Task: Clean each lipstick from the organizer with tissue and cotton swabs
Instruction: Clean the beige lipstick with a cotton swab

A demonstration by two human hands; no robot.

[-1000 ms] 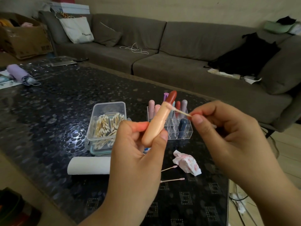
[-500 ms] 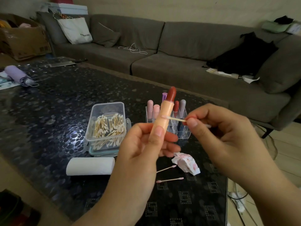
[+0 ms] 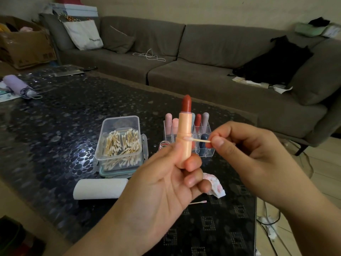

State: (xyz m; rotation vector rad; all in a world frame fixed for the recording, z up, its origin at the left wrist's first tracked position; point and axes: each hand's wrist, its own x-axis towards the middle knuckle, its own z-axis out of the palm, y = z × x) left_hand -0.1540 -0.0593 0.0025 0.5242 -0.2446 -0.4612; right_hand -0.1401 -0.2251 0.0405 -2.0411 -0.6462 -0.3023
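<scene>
Behind your hands, at frame centre, the dark pebble-patterned glass table [image 3: 55, 130] carries the clear acrylic organizer [image 3: 206, 143]. Your left hand [image 3: 166, 187] curls round the base of the peach-cased red lipstick [image 3: 185, 133], upright so the casing seam faces the wooden cotton swab [image 3: 196, 139], which your right hand [image 3: 249, 154] pinches, tip touching the casing. Open table at lower right leaves elbow room, though its edge is near.

Two bare forearms, left hand [image 3: 160, 183] and right hand [image 3: 252, 156] ungloved, without sleeves, rings or watch.
</scene>
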